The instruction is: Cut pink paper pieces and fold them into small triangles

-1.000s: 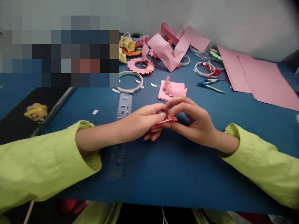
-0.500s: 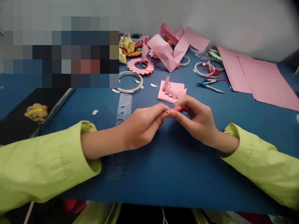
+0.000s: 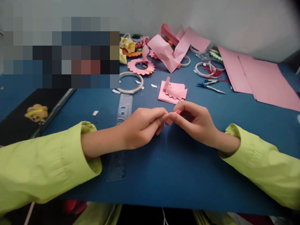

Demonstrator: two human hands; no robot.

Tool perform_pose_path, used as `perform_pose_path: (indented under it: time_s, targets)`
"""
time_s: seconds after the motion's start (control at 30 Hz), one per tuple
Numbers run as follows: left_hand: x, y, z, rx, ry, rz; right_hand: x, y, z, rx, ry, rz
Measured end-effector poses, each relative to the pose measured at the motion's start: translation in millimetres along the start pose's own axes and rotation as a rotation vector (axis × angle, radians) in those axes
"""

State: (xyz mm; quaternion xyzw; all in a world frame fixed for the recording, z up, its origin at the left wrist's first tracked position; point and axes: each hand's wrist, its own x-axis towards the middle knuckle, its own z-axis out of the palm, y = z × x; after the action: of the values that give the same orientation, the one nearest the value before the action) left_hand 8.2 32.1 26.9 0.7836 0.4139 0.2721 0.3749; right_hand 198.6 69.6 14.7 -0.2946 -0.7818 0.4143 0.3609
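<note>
On the blue table (image 3: 150,184), the large pink sheets (image 3: 264,76) lie at two o'clock from the hands, and the clear ruler (image 3: 118,167) lies at eight o'clock, partly hidden by one arm. The left hand (image 3: 145,128) and the right hand (image 3: 198,122) meet near the pink squares (image 3: 174,90) at twelve o'clock, each with thumb and fingertips pinched closed on the small pink paper (image 3: 178,112), which is between them.

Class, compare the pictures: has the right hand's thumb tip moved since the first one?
Yes: on the right hand, the thumb tip appears slightly farther right and nearer the unmoved stack of pink paper.
</note>
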Motion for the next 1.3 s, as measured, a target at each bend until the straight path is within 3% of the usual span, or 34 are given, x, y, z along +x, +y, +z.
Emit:
perform_pose_path:
  time_s: [0.27, 0.47, 0.6, 0.67, 0.77, 0.83, 0.93, 1.13, 1.3]
  targets:
    - [0.7, 1.7, -2.7, -0.058, -0.088, 0.01, -0.8, -6.2, -3.1, 0.046, -0.144, -0.001]
    - [1.7, -0.7, 1.3, 0.055, 0.043, 0.075, 1.8, -7.7, -4.6, 0.103, -0.189, 0.043]
    - [1.4, -0.5, 2.7, 0.112, 0.111, 0.089, 1.3, -7.4, -3.4, 0.026, -0.221, 0.011]
    - [2.8, 1.3, 3.2, -0.028, 0.123, 0.003, 0.2, -7.6, -3.0, -0.047, -0.17, -0.051]
    - [6.2, 3.9, 3.1, -0.413, 0.178, -0.191, -1.4, -8.2, -2.7, -0.114, -0.058, -0.105]
    - [7.9, 4.0, 2.7, -0.593, 0.238, -0.255, -1.7, -8.5, -2.7, -0.107, -0.082, -0.099]
    - [8.1, 2.1, 2.2, -0.652, 0.283, -0.255, -0.8, -8.5, -2.8, -0.072, -0.197, -0.1]
    - [6.6, 0.7, 2.3, -0.578, 0.256, -0.194, -0.1, -8.0, -2.3, -0.107, -0.234, -0.089]
    - [5.8, 2.6, 1.7, -0.416, 0.08, -0.13, -1.0, -6.6, -2.5, -0.088, -0.187, -0.103]
